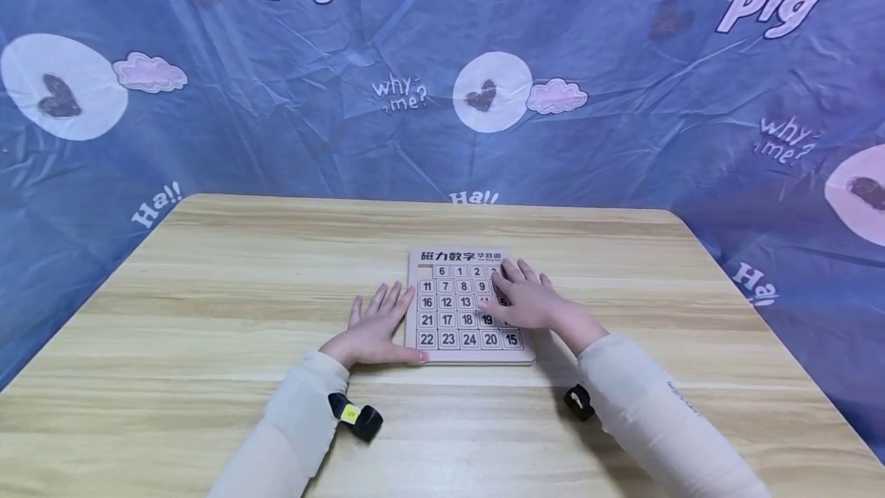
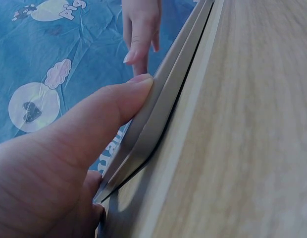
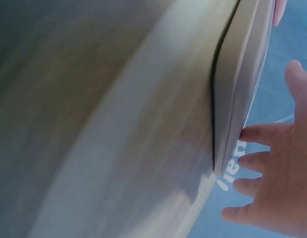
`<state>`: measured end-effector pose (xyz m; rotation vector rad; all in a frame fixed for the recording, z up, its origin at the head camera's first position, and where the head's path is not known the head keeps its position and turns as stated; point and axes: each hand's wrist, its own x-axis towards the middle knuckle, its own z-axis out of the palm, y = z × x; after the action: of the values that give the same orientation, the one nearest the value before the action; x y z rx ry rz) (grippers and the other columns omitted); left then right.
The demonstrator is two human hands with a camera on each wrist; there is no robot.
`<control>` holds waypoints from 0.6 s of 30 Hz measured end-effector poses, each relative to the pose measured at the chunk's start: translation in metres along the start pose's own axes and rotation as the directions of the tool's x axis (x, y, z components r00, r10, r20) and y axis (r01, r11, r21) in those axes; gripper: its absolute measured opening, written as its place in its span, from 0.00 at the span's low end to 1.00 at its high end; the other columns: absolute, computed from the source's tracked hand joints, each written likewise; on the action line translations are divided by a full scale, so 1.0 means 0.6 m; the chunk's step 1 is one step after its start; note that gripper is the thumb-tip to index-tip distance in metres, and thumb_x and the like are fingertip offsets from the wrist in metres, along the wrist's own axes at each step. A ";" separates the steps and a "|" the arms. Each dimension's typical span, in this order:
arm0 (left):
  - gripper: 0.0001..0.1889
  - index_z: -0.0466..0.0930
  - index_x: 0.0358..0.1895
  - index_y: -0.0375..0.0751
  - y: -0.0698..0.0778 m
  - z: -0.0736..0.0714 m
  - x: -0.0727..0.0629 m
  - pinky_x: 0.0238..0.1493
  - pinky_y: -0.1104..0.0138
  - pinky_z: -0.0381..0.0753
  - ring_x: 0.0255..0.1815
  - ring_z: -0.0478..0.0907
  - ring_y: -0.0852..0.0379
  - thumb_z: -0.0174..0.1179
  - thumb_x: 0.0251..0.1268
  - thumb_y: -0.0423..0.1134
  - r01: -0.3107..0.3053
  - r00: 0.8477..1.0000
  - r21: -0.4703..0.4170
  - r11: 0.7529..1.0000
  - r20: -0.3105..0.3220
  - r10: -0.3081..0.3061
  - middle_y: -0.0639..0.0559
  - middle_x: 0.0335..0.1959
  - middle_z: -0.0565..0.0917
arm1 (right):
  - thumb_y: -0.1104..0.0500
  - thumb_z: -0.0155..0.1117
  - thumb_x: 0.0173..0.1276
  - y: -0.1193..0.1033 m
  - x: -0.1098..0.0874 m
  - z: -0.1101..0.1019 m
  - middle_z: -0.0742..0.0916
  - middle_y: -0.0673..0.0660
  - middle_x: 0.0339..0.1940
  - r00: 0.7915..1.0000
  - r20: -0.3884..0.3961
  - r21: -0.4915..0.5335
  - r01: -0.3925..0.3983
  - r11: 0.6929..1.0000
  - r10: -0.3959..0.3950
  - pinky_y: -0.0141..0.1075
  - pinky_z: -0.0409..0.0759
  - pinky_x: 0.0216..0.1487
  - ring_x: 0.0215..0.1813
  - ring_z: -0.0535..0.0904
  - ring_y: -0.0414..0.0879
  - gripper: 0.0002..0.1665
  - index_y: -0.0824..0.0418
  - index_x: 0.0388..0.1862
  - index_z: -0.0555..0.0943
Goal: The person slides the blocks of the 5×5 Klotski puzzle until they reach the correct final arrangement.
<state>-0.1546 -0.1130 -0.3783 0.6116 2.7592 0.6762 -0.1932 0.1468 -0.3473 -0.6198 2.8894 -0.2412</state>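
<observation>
A sliding number puzzle (image 1: 477, 357) lies flat on the table, a pale framed board with numbered square tiles and Chinese lettering along its far rim. Its top-left slot holds no tile, and the tile marked 6 (image 1: 442, 271) sits beside that gap. At the near left corner is my left hand (image 1: 373, 334), its thumb pressing on the rim and its fingers stretched along the left side. My right hand (image 1: 531, 303) spreads over the right side, hiding some tiles. In the right wrist view, the index fingertip (image 3: 246, 134) meets the board near its edge.
The wood-grain table (image 1: 207, 329) surrounds the puzzle. Behind it hangs a blue printed sheet (image 1: 346, 137), which also runs down both sides. Dark wrist devices (image 1: 366, 423) show beside the pale sleeves (image 1: 297, 413).
</observation>
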 end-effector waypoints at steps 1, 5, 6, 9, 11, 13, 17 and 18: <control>0.57 0.38 0.68 0.46 0.001 0.000 0.000 0.56 0.47 0.22 0.65 0.28 0.47 0.58 0.35 0.68 0.001 1.000 -0.002 1.000 0.000 -0.001 0.44 0.67 0.37 | 0.32 0.43 0.58 -0.002 0.002 0.000 0.52 0.66 0.66 1.000 -0.004 -0.003 0.003 1.000 -0.003 0.62 0.41 0.56 0.64 0.41 0.64 0.46 0.64 0.64 0.58; 0.57 0.38 0.68 0.45 0.002 -0.001 -0.001 0.56 0.47 0.22 0.65 0.28 0.47 0.58 0.36 0.67 0.004 1.000 0.000 1.000 0.002 -0.004 0.43 0.67 0.37 | 0.32 0.43 0.58 -0.014 0.006 -0.002 0.53 0.65 0.66 1.000 0.002 0.002 0.007 1.000 -0.007 0.61 0.41 0.56 0.65 0.40 0.63 0.46 0.64 0.64 0.58; 0.57 0.38 0.68 0.45 0.002 -0.002 -0.002 0.56 0.47 0.22 0.65 0.28 0.47 0.58 0.36 0.67 0.006 1.000 0.001 1.000 0.003 -0.006 0.44 0.67 0.37 | 0.32 0.43 0.58 -0.017 0.008 -0.002 0.52 0.65 0.66 1.000 0.007 0.002 0.009 1.000 -0.009 0.61 0.41 0.56 0.65 0.40 0.63 0.46 0.63 0.64 0.58; 0.57 0.38 0.68 0.45 0.002 -0.002 -0.002 0.56 0.47 0.22 0.65 0.28 0.47 0.58 0.36 0.67 0.005 1.000 0.001 1.000 0.003 -0.005 0.43 0.67 0.37 | 0.32 0.42 0.58 -0.026 0.013 -0.002 0.52 0.64 0.66 1.000 0.010 -0.011 0.026 1.000 -0.026 0.61 0.42 0.56 0.65 0.40 0.62 0.46 0.63 0.64 0.58; 0.57 0.38 0.68 0.45 0.002 -0.003 -0.002 0.56 0.47 0.22 0.65 0.28 0.47 0.58 0.36 0.67 0.006 1.000 0.001 1.000 0.002 -0.006 0.44 0.67 0.37 | 0.32 0.42 0.58 -0.031 0.016 -0.002 0.52 0.64 0.66 0.999 0.011 -0.022 0.035 0.999 -0.035 0.61 0.42 0.56 0.65 0.40 0.62 0.45 0.64 0.64 0.58; 0.57 0.38 0.68 0.45 0.002 -0.002 -0.002 0.56 0.47 0.22 0.65 0.28 0.47 0.58 0.36 0.67 0.004 1.000 0.001 1.000 0.000 -0.004 0.44 0.67 0.37 | 0.32 0.42 0.58 -0.033 0.017 -0.003 0.52 0.64 0.66 0.999 0.011 -0.027 0.038 0.999 -0.038 0.61 0.42 0.56 0.65 0.40 0.62 0.45 0.63 0.64 0.59; 0.57 0.39 0.68 0.44 0.001 -0.001 -0.001 0.56 0.47 0.23 0.65 0.28 0.47 0.58 0.36 0.68 -0.001 1.000 0.007 1.000 -0.003 0.001 0.43 0.67 0.37 | 0.32 0.41 0.59 -0.026 0.010 -0.004 0.52 0.63 0.67 0.999 0.025 -0.022 0.024 0.999 -0.023 0.61 0.40 0.56 0.65 0.40 0.62 0.44 0.59 0.65 0.58; 0.57 0.39 0.68 0.44 0.001 0.000 -0.001 0.56 0.47 0.23 0.65 0.28 0.47 0.58 0.36 0.68 -0.001 1.000 0.009 1.000 -0.003 0.001 0.43 0.67 0.37 | 0.32 0.41 0.59 -0.024 0.006 -0.004 0.51 0.63 0.67 0.999 0.027 -0.020 0.025 0.999 -0.024 0.61 0.40 0.56 0.65 0.40 0.62 0.43 0.58 0.65 0.58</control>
<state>-0.1538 -0.1129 -0.3777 0.6144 2.7664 0.6661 -0.1913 0.1326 -0.3427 -0.6572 2.8639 -0.2061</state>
